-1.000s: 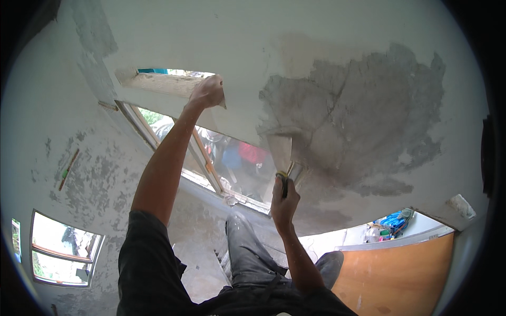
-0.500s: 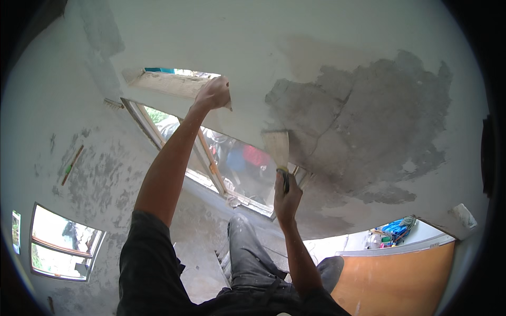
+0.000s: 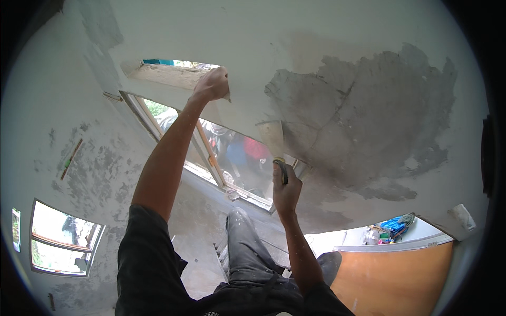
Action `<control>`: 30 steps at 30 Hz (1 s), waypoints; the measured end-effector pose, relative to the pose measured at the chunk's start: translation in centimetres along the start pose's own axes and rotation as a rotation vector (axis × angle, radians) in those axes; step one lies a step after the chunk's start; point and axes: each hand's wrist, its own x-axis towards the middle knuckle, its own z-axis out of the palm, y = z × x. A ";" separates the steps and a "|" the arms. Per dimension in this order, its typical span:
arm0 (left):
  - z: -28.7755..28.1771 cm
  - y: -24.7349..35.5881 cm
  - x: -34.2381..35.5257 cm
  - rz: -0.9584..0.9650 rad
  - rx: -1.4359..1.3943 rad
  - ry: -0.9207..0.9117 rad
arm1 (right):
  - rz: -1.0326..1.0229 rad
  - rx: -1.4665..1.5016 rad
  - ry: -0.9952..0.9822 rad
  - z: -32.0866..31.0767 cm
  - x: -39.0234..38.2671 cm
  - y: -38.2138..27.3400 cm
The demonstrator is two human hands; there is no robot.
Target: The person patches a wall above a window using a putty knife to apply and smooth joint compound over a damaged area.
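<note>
My right hand (image 3: 287, 191) is closed round the dark handle of a wide putty knife (image 3: 271, 135). Its pale blade points up against the wall, by the left border of a bare grey patch (image 3: 363, 121) where the white coat is gone. Haze like dust hangs near the blade. Up and to the left, my raised left hand (image 3: 212, 84) is curled over the right end of a narrow wall opening (image 3: 163, 76). Its fingertips are hidden in the opening.
Below the opening sits a framed window (image 3: 213, 155), slanted in view. A brush-like tool (image 3: 71, 159) rests on the left wall, above a smaller window (image 3: 63, 239). At lower right, an orange-brown panel (image 3: 390, 279) stands under a gap showing a blue bundle (image 3: 398, 226).
The putty knife has moved slightly up and left, and its blade now leans left. My left hand keeps its hold at the opening. The view has shifted slightly.
</note>
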 end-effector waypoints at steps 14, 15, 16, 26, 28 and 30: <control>0.9 -1.7 0.7 0.043 0.011 0.106 | 0.412 0.093 -0.015 -0.3 -12.0 8.2; 0.9 -2.1 0.8 0.038 0.010 0.102 | 0.436 0.111 -0.054 -0.6 -12.6 7.9; 0.6 -2.1 1.1 0.041 0.028 0.063 | 0.460 0.122 -0.107 -0.9 -12.4 7.4; -0.2 -0.4 0.1 0.151 -0.078 0.048 | 0.504 0.423 -0.171 -1.9 -11.9 8.5; -0.2 -1.1 0.2 0.154 -0.060 0.041 | 0.513 0.432 -0.162 -2.0 -12.0 8.6; 0.0 -2.1 0.5 0.177 -0.029 0.059 | 0.523 0.445 -0.158 -2.2 -12.0 8.6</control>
